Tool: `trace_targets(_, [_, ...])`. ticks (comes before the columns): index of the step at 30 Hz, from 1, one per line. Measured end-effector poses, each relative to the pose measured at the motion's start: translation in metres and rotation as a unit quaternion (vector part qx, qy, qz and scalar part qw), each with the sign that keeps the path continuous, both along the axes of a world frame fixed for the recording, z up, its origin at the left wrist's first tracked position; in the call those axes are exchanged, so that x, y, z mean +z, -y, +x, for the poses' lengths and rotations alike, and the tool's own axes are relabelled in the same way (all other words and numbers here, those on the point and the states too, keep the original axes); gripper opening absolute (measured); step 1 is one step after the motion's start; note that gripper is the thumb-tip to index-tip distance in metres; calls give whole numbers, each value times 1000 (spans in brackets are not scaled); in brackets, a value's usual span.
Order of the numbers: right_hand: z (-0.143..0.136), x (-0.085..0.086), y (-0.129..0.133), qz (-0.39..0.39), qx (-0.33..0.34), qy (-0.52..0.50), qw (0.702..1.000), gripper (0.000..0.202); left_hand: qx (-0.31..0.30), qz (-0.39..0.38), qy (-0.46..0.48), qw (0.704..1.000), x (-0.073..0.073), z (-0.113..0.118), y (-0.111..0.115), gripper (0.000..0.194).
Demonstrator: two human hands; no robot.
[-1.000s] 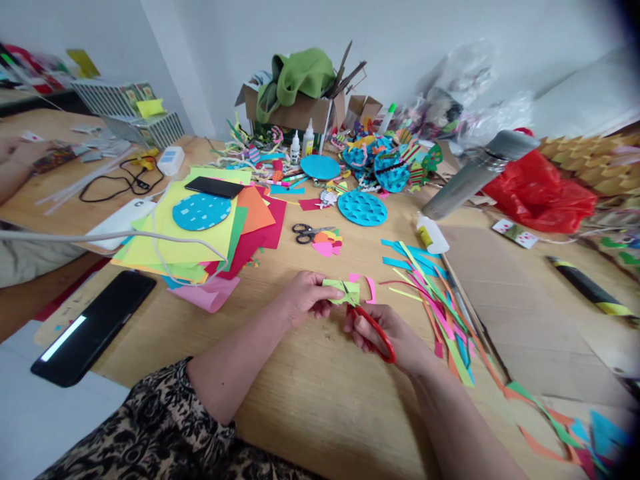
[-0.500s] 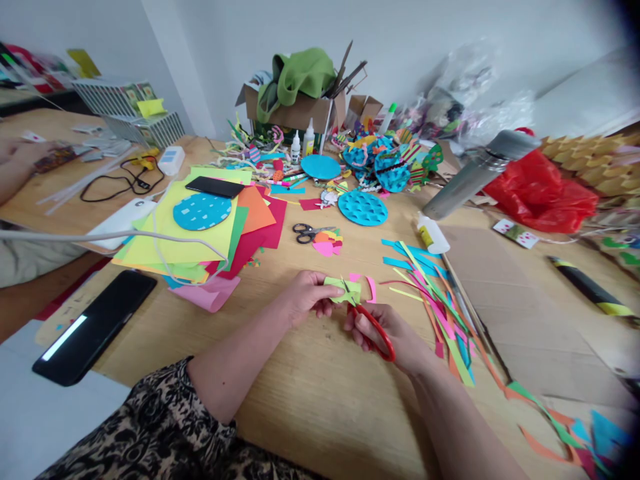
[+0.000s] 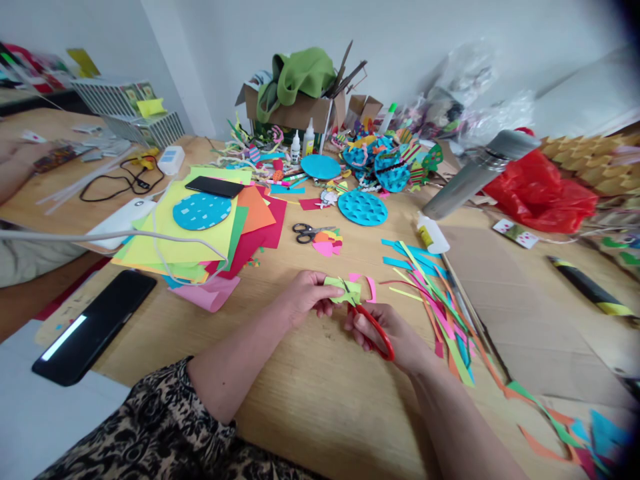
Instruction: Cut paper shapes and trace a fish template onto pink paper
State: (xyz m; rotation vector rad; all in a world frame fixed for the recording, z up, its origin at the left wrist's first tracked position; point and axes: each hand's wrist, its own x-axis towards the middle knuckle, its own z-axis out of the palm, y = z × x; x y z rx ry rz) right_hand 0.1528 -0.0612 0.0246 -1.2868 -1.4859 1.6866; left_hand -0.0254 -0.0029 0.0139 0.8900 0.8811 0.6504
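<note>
Pinched in my left hand (image 3: 309, 293) is a small piece of light green paper (image 3: 333, 283). My right hand (image 3: 383, 330) grips red-handled scissors (image 3: 383, 343), and their blades lie across the green paper. Pink paper scraps (image 3: 371, 289) rest on the table just beyond the blades. A little farther off are black-handled scissors (image 3: 304, 233) beside a small pile of cut pink, orange and yellow paper shapes (image 3: 326, 247). Cut paper strips (image 3: 434, 293) in several colours lie to the right of my right hand.
Coloured paper sheets (image 3: 200, 243) with a phone (image 3: 215, 187) on top lie to the left; another phone (image 3: 95, 327) is nearer. A glue bottle (image 3: 433, 235), a steel flask (image 3: 470, 175) and cardboard (image 3: 505, 300) stand or lie right. Another person's hand (image 3: 20, 157) is at far left.
Very little differs. Both hands, the green paper and the scissors stay in nearly the same place.
</note>
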Motion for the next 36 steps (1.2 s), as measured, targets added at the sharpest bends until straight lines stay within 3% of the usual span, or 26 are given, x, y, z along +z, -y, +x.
trace_targets(36, [1, 3, -1, 6, 17, 19, 1000, 56, -5, 28, -2, 1000, -2, 0, 1, 24])
